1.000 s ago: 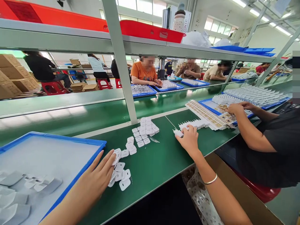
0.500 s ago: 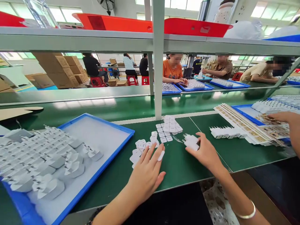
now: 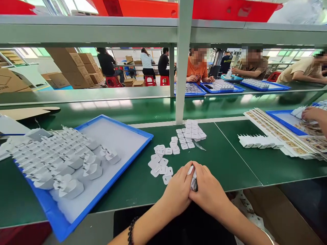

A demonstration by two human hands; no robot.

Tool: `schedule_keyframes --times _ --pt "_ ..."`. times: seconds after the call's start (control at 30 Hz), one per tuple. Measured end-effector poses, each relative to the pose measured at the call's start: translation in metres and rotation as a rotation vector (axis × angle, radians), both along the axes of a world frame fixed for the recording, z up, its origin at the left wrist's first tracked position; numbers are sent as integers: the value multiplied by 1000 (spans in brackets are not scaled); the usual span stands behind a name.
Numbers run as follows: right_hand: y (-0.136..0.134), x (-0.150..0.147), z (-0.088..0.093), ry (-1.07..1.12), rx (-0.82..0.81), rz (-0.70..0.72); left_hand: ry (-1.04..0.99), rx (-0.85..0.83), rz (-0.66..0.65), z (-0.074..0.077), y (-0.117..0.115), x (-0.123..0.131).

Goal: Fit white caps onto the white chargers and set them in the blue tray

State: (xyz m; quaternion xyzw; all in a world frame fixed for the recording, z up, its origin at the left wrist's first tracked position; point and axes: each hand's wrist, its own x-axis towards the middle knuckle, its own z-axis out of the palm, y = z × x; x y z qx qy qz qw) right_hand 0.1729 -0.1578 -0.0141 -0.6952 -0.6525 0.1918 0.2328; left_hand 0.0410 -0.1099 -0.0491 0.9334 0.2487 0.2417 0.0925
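Observation:
My left hand (image 3: 178,189) and my right hand (image 3: 208,190) are closed together at the table's front edge. Between them is a white plug charger (image 3: 194,184), mostly hidden by the fingers, with a shiny dark end facing me. A thin white cover plate (image 3: 190,170) shows at my left fingertips, against the charger. Just beyond my hands, loose white cover plates (image 3: 159,165) lie scattered on the green table. Farther back, a neat block of similar plates (image 3: 192,131) is laid out in rows.
A blue tray (image 3: 127,166) on the left holds many white plug chargers (image 3: 63,156). To the right stand a row of white chargers (image 3: 259,141) and stacked card strips (image 3: 278,132). A co-worker's hand (image 3: 313,114) reaches in there. A shelf post (image 3: 180,78) rises behind the plates.
My right hand has brought the charger from the right to the table's front edge. My left hand has left the loose plates with one plate and met it. The view has shifted.

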Motion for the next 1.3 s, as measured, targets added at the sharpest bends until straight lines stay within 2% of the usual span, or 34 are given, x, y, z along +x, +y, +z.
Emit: schedule_keyframes --times 0.1,0.2,0.3,0.37,0.43,0.53,0.67,0.73,0.83,0.93,1.03,1.13,1.2,1.3 --pt "-8 7 -6 148 -10 25 11 59 -40 -2 3 2" --pt "-14 11 -5 300 -29 -42 10 99 -104 -2 8 6" --pt "-16 11 0 325 -27 -123 -32 92 -160 -1 13 8" --pt "-17 12 6 306 -23 -126 -91 39 -184 1 15 8" --pt "-18 18 14 310 -62 -50 -145 -89 -226 7 17 4" --pt "-19 32 29 378 -171 92 -188 -354 -299 24 15 -5" --pt "-11 44 40 493 -90 47 -176 -645 -363 50 5 -15" --pt "-4 41 40 577 -74 114 -153 -773 -369 58 -2 -17" --pt "2 33 34 758 -184 261 -132 -977 -348 61 -10 -21" --pt "2 29 27 800 -209 278 -163 -1124 -315 59 -14 -28" --pt "-3 31 23 616 -76 258 -190 -1141 -204 55 -18 -36" --pt "-12 33 20 465 94 190 -245 -1083 -82 51 -22 -40" --pt "-18 32 19 507 150 91 -320 -1018 -34 49 -24 -39" --pt "-26 28 18 725 164 -27 -425 -871 8 45 -28 -36"
